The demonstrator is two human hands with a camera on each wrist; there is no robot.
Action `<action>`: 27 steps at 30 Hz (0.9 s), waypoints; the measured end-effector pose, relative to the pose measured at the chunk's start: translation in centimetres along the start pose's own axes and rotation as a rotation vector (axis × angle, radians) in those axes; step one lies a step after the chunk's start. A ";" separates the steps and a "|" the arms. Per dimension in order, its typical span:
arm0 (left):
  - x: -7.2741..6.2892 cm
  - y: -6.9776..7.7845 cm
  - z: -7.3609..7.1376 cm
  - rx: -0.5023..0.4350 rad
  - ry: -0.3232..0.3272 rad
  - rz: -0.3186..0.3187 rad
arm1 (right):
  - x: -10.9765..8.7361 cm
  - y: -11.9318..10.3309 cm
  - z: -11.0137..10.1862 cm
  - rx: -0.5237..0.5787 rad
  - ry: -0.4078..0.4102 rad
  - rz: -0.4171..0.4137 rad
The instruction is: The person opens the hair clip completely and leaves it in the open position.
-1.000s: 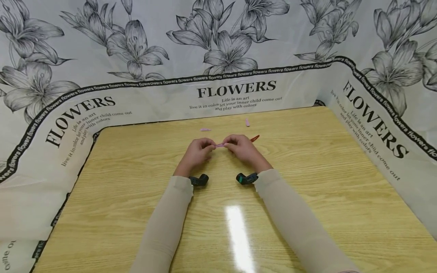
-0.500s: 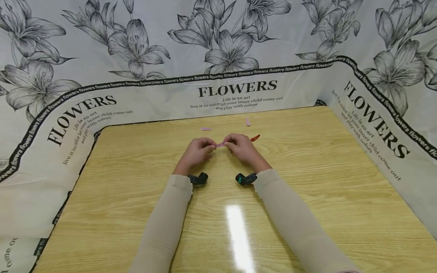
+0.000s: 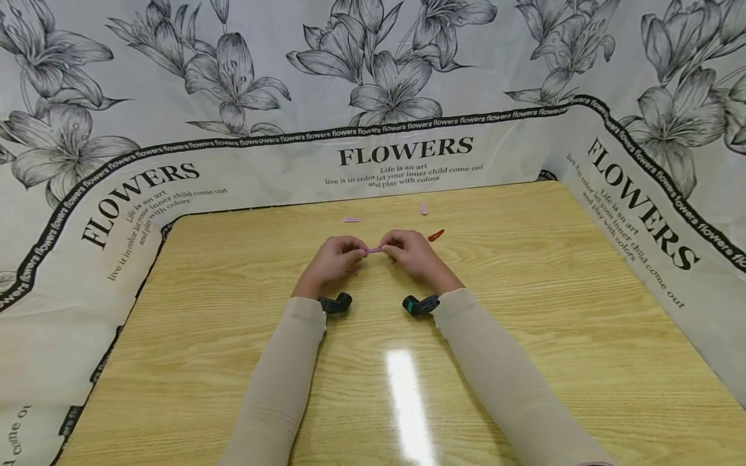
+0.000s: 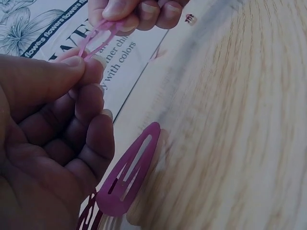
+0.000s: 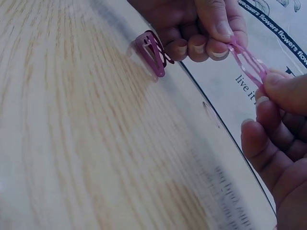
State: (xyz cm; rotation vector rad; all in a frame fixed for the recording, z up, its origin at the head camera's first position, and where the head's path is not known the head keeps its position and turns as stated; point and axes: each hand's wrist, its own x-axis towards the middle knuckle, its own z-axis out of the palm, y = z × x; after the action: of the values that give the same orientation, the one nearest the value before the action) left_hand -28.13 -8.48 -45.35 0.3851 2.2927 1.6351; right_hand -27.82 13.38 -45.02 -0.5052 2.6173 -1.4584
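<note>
My left hand (image 3: 336, 262) and right hand (image 3: 412, 254) meet over the table, each pinching one end of a slim pink snap hair clip (image 3: 373, 250). Up close in the right wrist view, the clip (image 5: 248, 64) shows its long open loops, its ends between thumbs and forefingers. Below the left hand's curled lower fingers, a second, magenta snap clip (image 4: 127, 172) shows in the left wrist view, with a darker loop beside it. I cannot tell whether the left hand holds these two. From the head view they are hidden under the hand.
Beyond the hands lie a pink clip (image 3: 351, 220) and another pink clip (image 3: 423, 208); a red clip (image 3: 436, 235) sits just right of the right hand. The wooden table (image 3: 524, 310) ends at a flower-printed cloth (image 3: 262, 175) behind and at both sides.
Both hands keep their pinch on the clip. It has dipped slightly and appears flatter, and the left wrist has shifted a little to the left.
</note>
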 end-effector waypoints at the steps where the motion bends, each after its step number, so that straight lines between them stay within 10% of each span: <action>1: -0.2 0.3 0.0 0.000 -0.001 -0.007 | 0.0 0.0 0.0 0.000 -0.006 -0.004; 27: 0.1 -0.2 -0.3 -0.001 0.003 -0.027 | -0.2 0.1 -0.3 0.071 -0.037 0.029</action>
State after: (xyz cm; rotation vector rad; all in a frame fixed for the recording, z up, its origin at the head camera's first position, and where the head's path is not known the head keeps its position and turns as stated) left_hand -28.33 -8.72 -45.43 0.3509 2.2892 1.6246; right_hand -27.71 13.81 -44.97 -0.4795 2.5238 -1.5126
